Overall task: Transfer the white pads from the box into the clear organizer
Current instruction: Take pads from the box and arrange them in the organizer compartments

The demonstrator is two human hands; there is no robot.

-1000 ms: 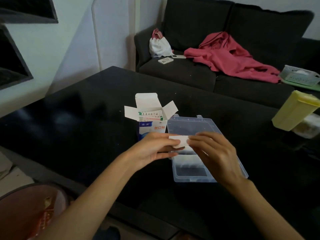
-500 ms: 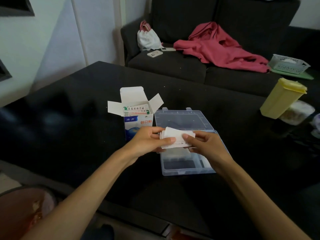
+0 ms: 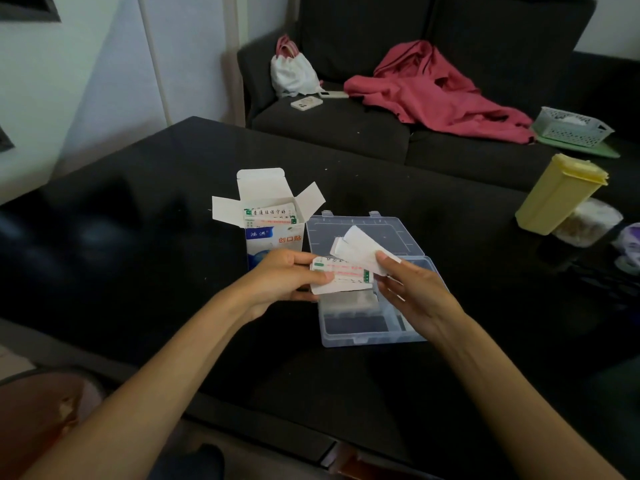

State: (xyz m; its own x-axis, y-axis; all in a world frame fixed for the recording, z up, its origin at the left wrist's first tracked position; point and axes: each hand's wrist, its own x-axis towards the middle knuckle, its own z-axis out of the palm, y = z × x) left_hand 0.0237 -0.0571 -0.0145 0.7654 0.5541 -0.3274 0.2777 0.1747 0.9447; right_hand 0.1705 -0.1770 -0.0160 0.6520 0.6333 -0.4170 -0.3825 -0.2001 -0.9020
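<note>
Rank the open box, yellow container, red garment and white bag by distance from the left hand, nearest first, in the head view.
1. Open box: just behind the left hand.
2. Yellow container: table's right side.
3 and 4. White bag and red garment, back on the sofa: too close to call.

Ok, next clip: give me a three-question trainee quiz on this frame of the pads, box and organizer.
1. True or false: the box stands upright with its top flaps open and printed packets showing inside.
2. Multiple choice: what does the right hand hold? A) a few white pads fanned out; B) the organizer's lid; C) nothing.
3. Short answer: where is the left hand with its stack of pads relative to the clear organizer?

Key
1. True.
2. A.
3. Over the organizer's left edge, just in front of the box; whether it touches the organizer cannot be told.
</note>
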